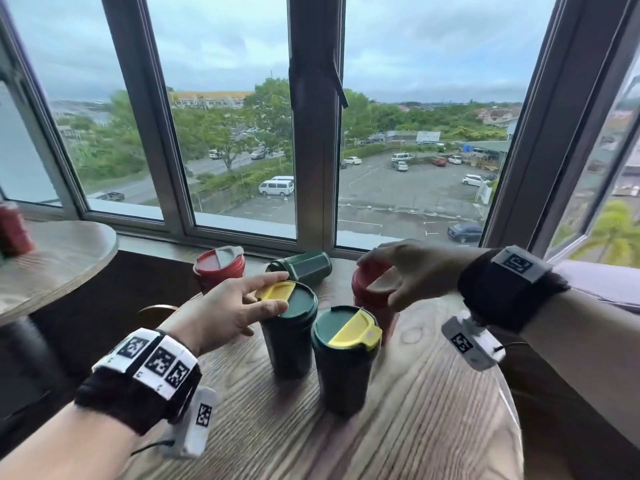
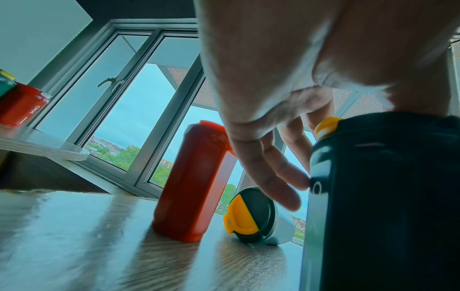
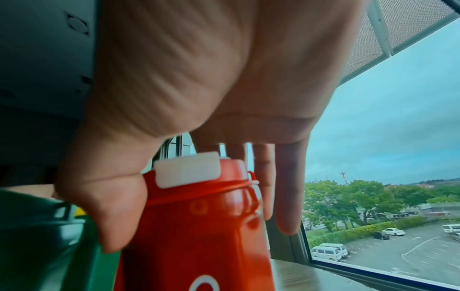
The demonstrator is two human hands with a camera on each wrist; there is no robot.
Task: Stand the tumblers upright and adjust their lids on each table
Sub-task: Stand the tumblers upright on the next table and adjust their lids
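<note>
Several tumblers are on the round wooden table [image 1: 433,410]. My left hand [image 1: 282,291] pinches the yellow-flap lid [image 1: 291,294] of an upright green tumbler [image 1: 289,344]; its fingers [image 2: 263,173] run down the far side of that tumbler [image 2: 385,196]. My right hand [image 1: 377,284] arches over an upright red tumbler [image 1: 372,303] and grips its lid, with the thumb [image 3: 109,216] on one side of the red tumbler [image 3: 199,226] and the fingers [image 3: 286,196] behind it. A second green tumbler [image 1: 343,368] stands in front. Another red tumbler [image 1: 218,268] stands at the back left. A green tumbler [image 1: 304,268] lies on its side at the back, its lid [image 2: 254,214] facing me.
A second round table [image 1: 69,251] at the left carries a red tumbler [image 1: 14,230] and a green one [image 2: 6,84]. The window sill [image 1: 242,230] and glass run close behind both tables. A dark gap separates the two tables. A grey cushion [image 1: 606,282] lies at the right.
</note>
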